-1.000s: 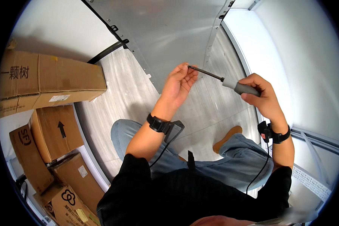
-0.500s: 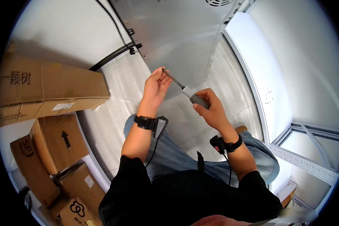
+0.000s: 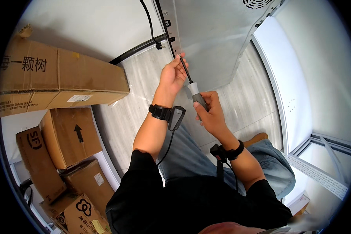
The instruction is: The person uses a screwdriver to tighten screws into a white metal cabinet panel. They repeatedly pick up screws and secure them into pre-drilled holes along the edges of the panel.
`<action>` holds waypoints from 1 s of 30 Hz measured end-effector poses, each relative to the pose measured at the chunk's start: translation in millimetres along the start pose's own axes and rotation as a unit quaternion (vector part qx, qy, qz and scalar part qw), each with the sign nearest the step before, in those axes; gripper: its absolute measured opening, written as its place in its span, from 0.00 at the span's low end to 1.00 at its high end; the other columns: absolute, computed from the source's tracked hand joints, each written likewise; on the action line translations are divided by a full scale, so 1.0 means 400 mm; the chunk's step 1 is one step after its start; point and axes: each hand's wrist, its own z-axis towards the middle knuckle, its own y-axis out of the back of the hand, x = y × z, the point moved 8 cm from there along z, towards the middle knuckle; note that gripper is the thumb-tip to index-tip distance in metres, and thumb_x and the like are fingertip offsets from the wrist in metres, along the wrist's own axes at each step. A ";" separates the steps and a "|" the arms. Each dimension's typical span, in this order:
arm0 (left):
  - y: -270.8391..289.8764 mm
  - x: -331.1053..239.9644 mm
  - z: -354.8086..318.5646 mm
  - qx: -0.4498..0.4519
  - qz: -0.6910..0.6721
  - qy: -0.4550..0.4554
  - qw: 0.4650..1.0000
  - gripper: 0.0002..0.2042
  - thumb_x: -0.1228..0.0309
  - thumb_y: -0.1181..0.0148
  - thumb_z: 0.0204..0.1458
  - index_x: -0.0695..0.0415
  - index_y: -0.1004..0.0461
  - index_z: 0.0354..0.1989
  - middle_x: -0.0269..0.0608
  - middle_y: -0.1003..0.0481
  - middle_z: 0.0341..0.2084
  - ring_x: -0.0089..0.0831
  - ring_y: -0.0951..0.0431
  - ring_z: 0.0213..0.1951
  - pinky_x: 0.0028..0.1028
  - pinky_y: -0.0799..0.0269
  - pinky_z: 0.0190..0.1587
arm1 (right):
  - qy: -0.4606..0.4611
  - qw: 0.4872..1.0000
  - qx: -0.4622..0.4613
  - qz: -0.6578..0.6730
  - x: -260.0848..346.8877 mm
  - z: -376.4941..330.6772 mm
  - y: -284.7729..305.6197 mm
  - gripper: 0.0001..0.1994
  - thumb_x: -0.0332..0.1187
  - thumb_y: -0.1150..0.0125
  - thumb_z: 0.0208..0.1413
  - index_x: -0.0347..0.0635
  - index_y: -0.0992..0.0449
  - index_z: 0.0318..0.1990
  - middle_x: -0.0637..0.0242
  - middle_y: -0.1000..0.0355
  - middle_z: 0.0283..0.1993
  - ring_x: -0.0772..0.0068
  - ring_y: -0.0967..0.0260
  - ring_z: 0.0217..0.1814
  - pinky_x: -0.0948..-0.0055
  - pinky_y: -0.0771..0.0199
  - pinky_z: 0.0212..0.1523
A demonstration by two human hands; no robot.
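A screwdriver (image 3: 194,88) with a grey and white handle and a long dark shaft slants up toward a large silver metal cabinet (image 3: 212,43). My right hand (image 3: 211,117) is closed around the handle. At the far end of the shaft, the thumb and forefinger of my left hand (image 3: 172,76) pinch about the tip, with the other fingers curled loosely. Whether a small screw sits between those fingertips is too small to make out. The tip lies close to the cabinet's left edge, near its lower corner; contact cannot be told.
A black cable with a plug (image 3: 159,45) hangs beside the cabinet's left edge. Several cardboard boxes (image 3: 76,134) are stacked at left, with a long carton (image 3: 87,76) above them. A white panel (image 3: 269,74) stands at right, near a perforated metal frame (image 3: 316,177). Pale wood-look flooring (image 3: 257,85) lies below.
Both hands have moved the screwdriver up toward the cabinet's left edge, and it now points more steeply upward. The view has shifted, so the cabinet and boxes appear farther right.
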 end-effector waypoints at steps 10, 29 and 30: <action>0.027 -0.021 0.029 -0.009 0.003 0.012 1.000 0.10 0.68 0.52 0.60 0.61 0.28 0.39 0.33 0.27 0.26 0.24 0.27 0.30 0.21 0.29 0.36 | -0.018 1.000 -0.013 0.005 -0.015 0.030 -0.018 0.16 0.32 0.44 0.56 0.37 0.40 0.48 0.62 0.32 0.38 0.79 0.34 0.31 0.78 0.30 0.26; 0.043 -0.043 0.065 -0.020 -0.012 0.017 1.000 0.11 0.67 0.51 0.59 0.63 0.29 0.39 0.34 0.27 0.26 0.24 0.27 0.27 0.23 0.30 0.32 | -0.007 1.000 -0.020 0.011 -0.014 0.064 -0.044 0.15 0.33 0.45 0.56 0.37 0.39 0.47 0.61 0.32 0.38 0.79 0.34 0.32 0.78 0.29 0.27; 0.043 -0.044 0.065 -0.020 -0.014 0.018 1.000 0.11 0.67 0.51 0.59 0.63 0.29 0.39 0.34 0.27 0.26 0.24 0.27 0.27 0.23 0.30 0.32 | -0.007 1.000 -0.020 0.012 -0.017 0.065 -0.044 0.15 0.33 0.45 0.56 0.37 0.39 0.47 0.61 0.32 0.38 0.79 0.34 0.32 0.78 0.29 0.27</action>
